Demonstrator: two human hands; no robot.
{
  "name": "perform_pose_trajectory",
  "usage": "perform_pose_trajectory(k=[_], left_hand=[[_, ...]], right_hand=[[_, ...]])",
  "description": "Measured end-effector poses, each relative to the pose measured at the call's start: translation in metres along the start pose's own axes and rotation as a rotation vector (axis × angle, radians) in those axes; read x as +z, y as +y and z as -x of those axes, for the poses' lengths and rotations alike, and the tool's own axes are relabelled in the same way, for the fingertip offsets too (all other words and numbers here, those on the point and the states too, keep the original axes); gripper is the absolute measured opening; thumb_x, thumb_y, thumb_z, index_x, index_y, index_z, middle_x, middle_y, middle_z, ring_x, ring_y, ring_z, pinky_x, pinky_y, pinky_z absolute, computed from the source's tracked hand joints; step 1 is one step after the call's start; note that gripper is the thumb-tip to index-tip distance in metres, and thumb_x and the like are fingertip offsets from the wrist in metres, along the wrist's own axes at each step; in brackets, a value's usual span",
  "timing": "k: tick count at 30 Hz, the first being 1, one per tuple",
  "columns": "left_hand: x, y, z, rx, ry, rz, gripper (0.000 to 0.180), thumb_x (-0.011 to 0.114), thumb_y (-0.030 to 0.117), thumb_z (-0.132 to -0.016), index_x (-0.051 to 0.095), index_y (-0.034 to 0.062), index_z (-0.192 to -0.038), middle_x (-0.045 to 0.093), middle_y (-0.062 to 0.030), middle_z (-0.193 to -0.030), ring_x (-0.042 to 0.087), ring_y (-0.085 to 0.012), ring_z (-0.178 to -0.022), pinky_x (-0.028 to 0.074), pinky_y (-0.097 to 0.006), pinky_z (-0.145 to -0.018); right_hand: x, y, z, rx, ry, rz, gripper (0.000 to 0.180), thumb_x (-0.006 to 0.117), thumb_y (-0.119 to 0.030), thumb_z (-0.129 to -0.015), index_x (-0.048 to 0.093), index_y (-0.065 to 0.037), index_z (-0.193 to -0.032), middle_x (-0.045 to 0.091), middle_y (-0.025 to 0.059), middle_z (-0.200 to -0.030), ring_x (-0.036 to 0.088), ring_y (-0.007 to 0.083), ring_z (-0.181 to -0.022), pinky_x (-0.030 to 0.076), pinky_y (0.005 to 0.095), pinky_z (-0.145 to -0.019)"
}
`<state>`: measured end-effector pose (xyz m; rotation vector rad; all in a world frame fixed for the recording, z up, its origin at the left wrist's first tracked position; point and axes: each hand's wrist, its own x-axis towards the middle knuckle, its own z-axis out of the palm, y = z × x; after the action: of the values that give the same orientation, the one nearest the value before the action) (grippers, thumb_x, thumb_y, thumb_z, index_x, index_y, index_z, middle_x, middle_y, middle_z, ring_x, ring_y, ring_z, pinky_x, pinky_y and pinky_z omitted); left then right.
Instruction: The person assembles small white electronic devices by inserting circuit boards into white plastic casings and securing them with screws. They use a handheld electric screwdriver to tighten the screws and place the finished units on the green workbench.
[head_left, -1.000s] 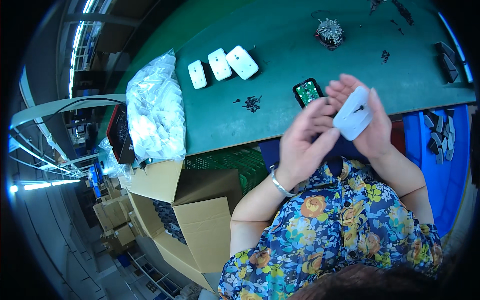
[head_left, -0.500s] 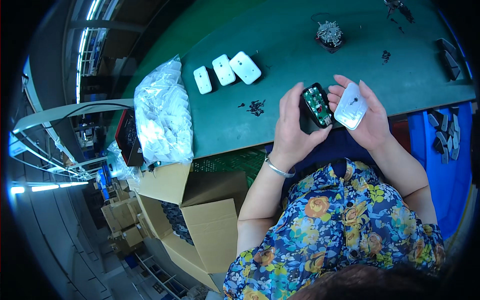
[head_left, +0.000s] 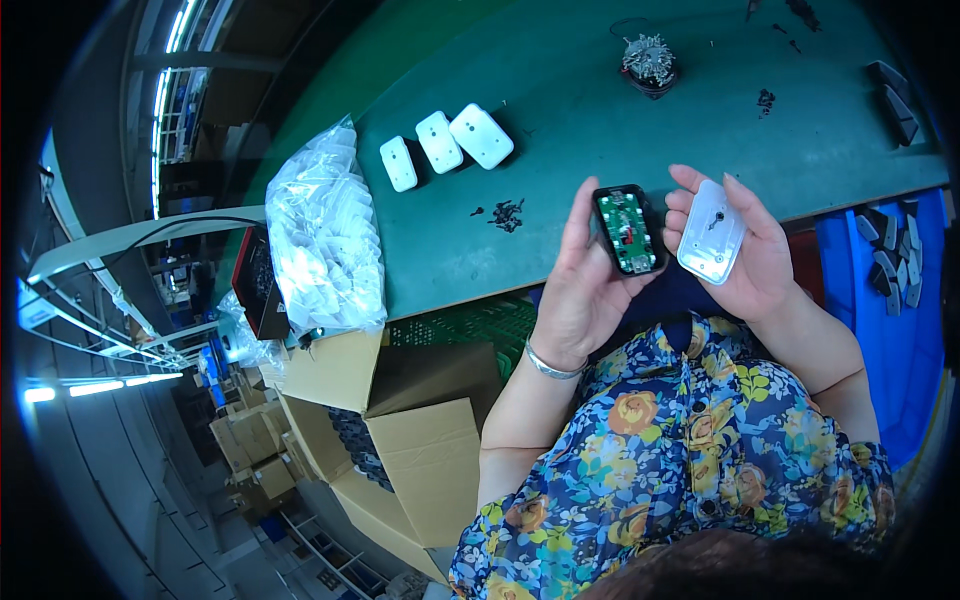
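Observation:
My left hand (head_left: 588, 285) grips a black plastic casing (head_left: 627, 229) by its edges. Its open face is turned up and shows a green circuit board with a small red part. Beside it, my right hand (head_left: 760, 250) holds a white translucent cover (head_left: 712, 232), tilted, with a dark spot near its middle. Casing and cover are close together but apart, just off the table's near edge. Further left on the table lie several white-topped devices (head_left: 481, 136). Nearer me is a small heap of black screws (head_left: 508, 216).
A clear bag of white covers (head_left: 325, 230) stands at the table's left end. Below it sits an open cardboard box (head_left: 425, 460). A round holder bristling with metal pieces (head_left: 649, 64) is at the back. On the right, a blue bin (head_left: 870, 350) contains dark casings.
My left hand has turned the casing so its circuit board faces up more fully. Both hands with their parts have come slightly nearer to me.

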<state>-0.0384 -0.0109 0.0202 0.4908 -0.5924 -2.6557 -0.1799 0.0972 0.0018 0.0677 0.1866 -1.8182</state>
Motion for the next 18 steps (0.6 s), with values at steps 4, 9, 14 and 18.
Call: perform_pose_trajectory(k=[4,9,14,18], left_hand=[[-0.003,0.007,0.002,0.211,0.084,-0.365,0.048,0.042,0.012,-0.092,0.025,0.0126,-0.137,0.049,-0.0150,-0.119,0.055,-0.0283,-0.102,0.047,-0.044,-0.088],[0.014,0.000,0.000,0.593,0.016,-1.401,0.056,0.070,0.008,-0.072,0.045,0.0030,-0.122,0.050,-0.0150,-0.115,0.057,-0.0246,-0.097,0.051,-0.032,-0.075],[0.039,-0.011,-0.008,0.728,-0.067,-1.906,0.052,0.075,0.014,-0.064,0.055,0.0052,-0.111,0.055,-0.0113,-0.105,0.061,-0.0254,-0.080,0.052,-0.031,-0.063],[0.039,-0.014,-0.011,0.687,-0.081,-1.926,0.052,0.075,0.016,-0.065,0.055,0.0051,-0.112,0.055,-0.0111,-0.105,0.062,-0.0247,-0.079,0.052,-0.031,-0.061]], right_hand=[[-0.008,-0.002,0.002,0.007,0.001,0.008,0.052,0.039,-0.041,-0.092,0.041,0.001,-0.123,0.057,0.0157,-0.105,0.057,0.0233,-0.095,0.046,0.0371,-0.087],[0.000,0.006,0.000,0.005,0.133,0.074,0.072,0.037,-0.063,-0.084,0.041,-0.004,-0.126,0.055,0.0106,-0.111,0.051,0.0198,-0.102,0.040,0.0361,-0.091],[0.001,0.010,0.001,0.087,0.090,0.081,0.077,0.022,-0.065,-0.086,0.030,-0.006,-0.134,0.049,0.0107,-0.122,0.047,0.0227,-0.112,0.035,0.0373,-0.098],[-0.001,0.016,0.001,0.064,0.122,0.127,0.074,0.022,-0.063,-0.087,0.032,-0.007,-0.133,0.049,0.0100,-0.121,0.046,0.0215,-0.113,0.035,0.0375,-0.098]])
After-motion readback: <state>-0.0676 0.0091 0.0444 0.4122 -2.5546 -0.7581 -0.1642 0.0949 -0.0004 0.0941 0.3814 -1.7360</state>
